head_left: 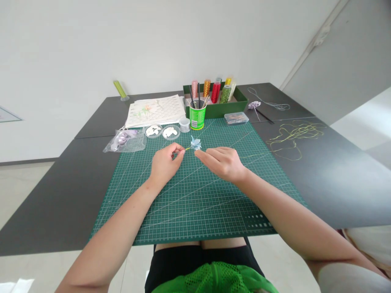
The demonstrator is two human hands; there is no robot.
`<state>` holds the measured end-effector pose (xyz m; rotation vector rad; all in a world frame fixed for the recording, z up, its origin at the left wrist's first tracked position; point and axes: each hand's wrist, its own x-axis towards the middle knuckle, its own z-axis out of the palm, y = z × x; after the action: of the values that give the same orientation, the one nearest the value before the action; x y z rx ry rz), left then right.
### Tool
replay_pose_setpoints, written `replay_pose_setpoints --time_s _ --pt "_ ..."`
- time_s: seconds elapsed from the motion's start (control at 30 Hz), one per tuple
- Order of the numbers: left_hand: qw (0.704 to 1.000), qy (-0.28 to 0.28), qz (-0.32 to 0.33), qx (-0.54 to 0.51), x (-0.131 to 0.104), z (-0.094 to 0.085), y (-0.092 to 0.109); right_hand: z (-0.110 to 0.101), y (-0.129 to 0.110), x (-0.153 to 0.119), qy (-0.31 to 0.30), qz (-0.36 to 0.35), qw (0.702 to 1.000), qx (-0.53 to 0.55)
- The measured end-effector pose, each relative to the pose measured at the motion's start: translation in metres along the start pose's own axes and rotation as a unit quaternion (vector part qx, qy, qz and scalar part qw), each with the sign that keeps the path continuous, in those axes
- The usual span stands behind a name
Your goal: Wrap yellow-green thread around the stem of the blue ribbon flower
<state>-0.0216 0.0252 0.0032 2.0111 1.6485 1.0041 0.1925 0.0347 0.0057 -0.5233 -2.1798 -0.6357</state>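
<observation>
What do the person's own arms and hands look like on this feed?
The left hand and right hand are ungloved, with no ring visible. The left forearm and right forearm are bare, with no watch, bracelet or cable showing.

A pale blue flower (196, 143) has pointed, spread petals; its thin yellow-green stem (187, 148) runs leftward to the left hand's (165, 161) fingertips.

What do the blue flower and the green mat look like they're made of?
Blue flower: perhaps thin fabric, finish unclear at this size; its petals look pale and filmy. Mat: probably matte plastic, its flat surface printed with grid lines.
</observation>
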Motion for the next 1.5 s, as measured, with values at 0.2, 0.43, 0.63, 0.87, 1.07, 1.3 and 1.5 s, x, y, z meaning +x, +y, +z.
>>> replay_pose_setpoints --time_s 0.2,0.43,0.63,0.87,1.07,1.3,1.5 --pt "0.997 -0.056 0.014 0.047 0.001 -0.001 0.001 -0.002 0.006 0.0 0.015 0.005 0.999 -0.035" --pt "0.989 -0.11 0.08 0.063 -0.003 0.0 0.006 -0.001 0.014 -0.001 -0.017 0.068 0.997 -0.033" --pt "0.983 -0.125 0.124 0.047 -0.007 0.004 0.005 0.003 0.02 -0.006 -0.051 0.149 0.986 0.053" --pt "0.977 -0.148 0.155 0.014 -0.009 0.006 0.005 0.016 0.028 -0.017 -0.065 0.2 0.974 0.081" --pt "0.979 -0.117 0.165 -0.037 -0.009 0.0 0.011 0.03 0.033 -0.024 -0.069 0.273 0.938 0.203" --pt "0.983 -0.031 0.165 -0.069 -0.01 -0.003 0.011 0.038 0.029 -0.027 -0.19 0.327 0.862 0.337" --pt "0.988 0.061 0.107 -0.089 -0.008 -0.005 0.008 0.041 0.02 -0.025 -0.213 0.343 0.858 0.318"
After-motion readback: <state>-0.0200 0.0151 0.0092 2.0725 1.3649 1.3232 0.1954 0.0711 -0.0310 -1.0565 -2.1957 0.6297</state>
